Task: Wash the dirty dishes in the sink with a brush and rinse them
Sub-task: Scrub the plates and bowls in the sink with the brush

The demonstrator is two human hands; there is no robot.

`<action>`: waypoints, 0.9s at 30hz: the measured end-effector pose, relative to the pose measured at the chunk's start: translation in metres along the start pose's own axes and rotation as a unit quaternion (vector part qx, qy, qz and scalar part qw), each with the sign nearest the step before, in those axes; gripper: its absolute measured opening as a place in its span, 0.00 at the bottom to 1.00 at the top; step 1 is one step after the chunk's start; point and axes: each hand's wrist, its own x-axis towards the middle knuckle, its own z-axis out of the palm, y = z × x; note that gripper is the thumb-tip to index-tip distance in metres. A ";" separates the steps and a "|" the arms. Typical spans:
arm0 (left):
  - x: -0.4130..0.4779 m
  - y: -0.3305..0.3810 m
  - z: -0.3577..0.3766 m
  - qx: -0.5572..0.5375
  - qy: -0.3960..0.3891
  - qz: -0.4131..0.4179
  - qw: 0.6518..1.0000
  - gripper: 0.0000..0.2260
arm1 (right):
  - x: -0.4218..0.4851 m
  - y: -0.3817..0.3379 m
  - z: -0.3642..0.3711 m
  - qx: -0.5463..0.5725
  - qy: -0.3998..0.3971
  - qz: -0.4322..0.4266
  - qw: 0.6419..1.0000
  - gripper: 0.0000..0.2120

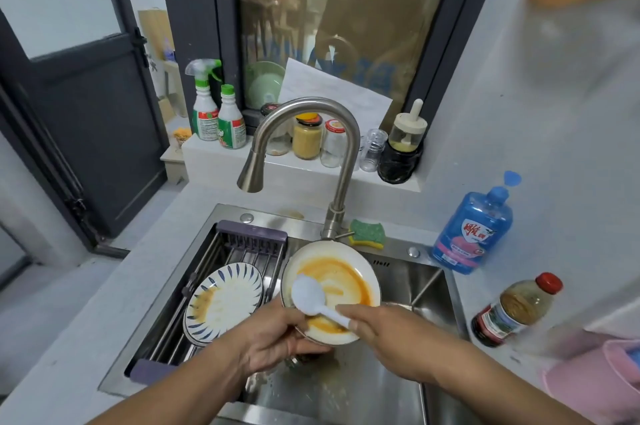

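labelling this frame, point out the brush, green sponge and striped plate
brush [306, 292], head view, back of its white head
green sponge [367, 232], head view, its green top
striped plate [228, 300], head view, its white centre

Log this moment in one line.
left hand: holds bowl | right hand: holds brush in bowl | tap: no stream | plate: dirty, on rack

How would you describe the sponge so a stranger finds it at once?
Start at the sink. On its back ledge, just right of the faucet, lies the sponge. It is the only green-topped, yellow-bottomed pad there; the blue soap bottle stands farther right.
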 end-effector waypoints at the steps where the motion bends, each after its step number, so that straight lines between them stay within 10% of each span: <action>1: -0.001 0.000 0.000 -0.007 -0.004 0.005 1.000 0.26 | -0.006 0.005 -0.001 -0.017 0.006 0.000 1.000 0.19; 9: 0.001 0.004 -0.004 0.019 -0.007 0.025 0.999 0.29 | -0.009 0.024 -0.027 -0.067 0.055 0.083 0.993 0.19; 20: 0.001 0.013 -0.008 -0.089 -0.083 0.031 0.992 0.28 | 0.005 -0.005 -0.011 0.007 -0.003 -0.030 1.000 0.20; 27: 0.005 0.020 -0.014 -0.026 0.021 0.030 0.999 0.23 | -0.013 0.020 -0.019 -0.135 -0.005 0.007 0.991 0.17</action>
